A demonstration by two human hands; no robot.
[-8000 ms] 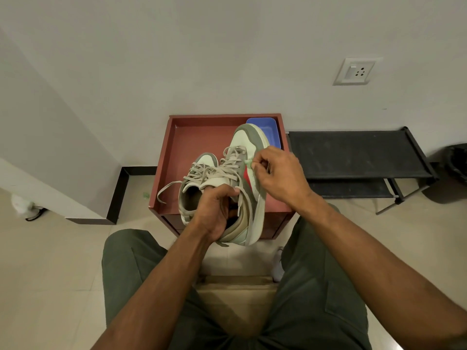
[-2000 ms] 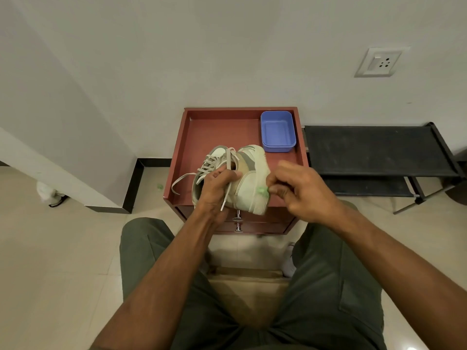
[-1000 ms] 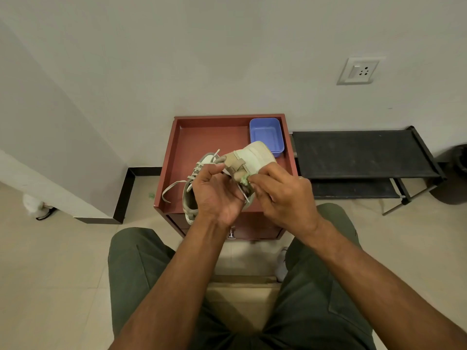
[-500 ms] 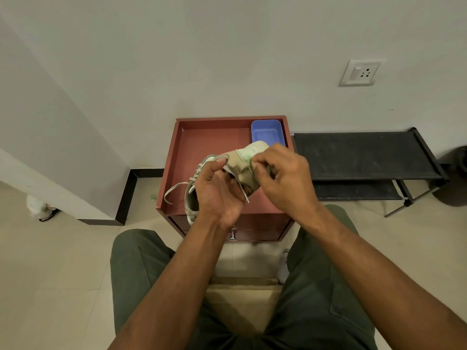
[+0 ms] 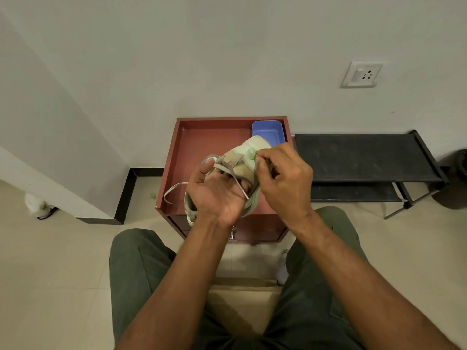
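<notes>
Well, above the red cabinet the left hand clasps a pale sneaker from below, its long axis slanting from the palm up and away toward the blue tub by the wall, while the right hand pinches a small green wad against its far end.

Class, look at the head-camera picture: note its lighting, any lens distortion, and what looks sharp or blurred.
Head view: soft, even indoor light, no glare. Head view: the wide lens tilts the wall socket and splays the black rack. Head view: the left hand gripping the sneaker and the right hand pinching a small green piece are fairly sharp.
</notes>
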